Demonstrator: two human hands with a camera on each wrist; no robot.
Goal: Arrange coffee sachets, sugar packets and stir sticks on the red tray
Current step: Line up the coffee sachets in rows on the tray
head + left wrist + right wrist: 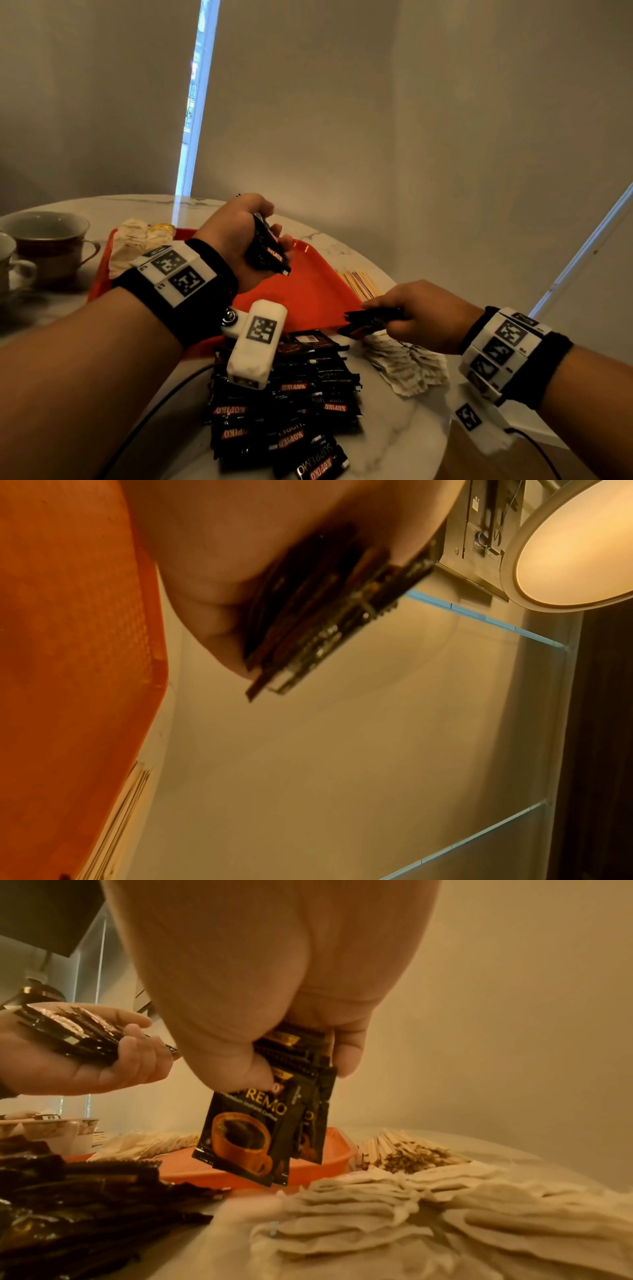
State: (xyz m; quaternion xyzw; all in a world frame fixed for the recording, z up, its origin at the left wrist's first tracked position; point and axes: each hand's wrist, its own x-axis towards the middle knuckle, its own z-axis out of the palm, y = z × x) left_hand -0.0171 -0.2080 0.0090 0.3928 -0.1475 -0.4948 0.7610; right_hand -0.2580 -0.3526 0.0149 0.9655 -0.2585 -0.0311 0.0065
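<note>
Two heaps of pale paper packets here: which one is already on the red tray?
The heap of pale paper packets at the far left corner of the red plastic tray. The other pale heap lies on the marble table, under the right hand.

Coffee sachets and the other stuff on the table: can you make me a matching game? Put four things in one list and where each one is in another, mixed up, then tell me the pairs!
Things:
1. stir sticks
2. teacup
3. loose pile of coffee sachets
4. bunch of coffee sachets

Places:
A. in the left hand
B. on the table by the right edge of the red tray
C. on the table, nearer than the tray
D. left of the tray

Pairs: 1-B, 2-D, 3-C, 4-A
</note>
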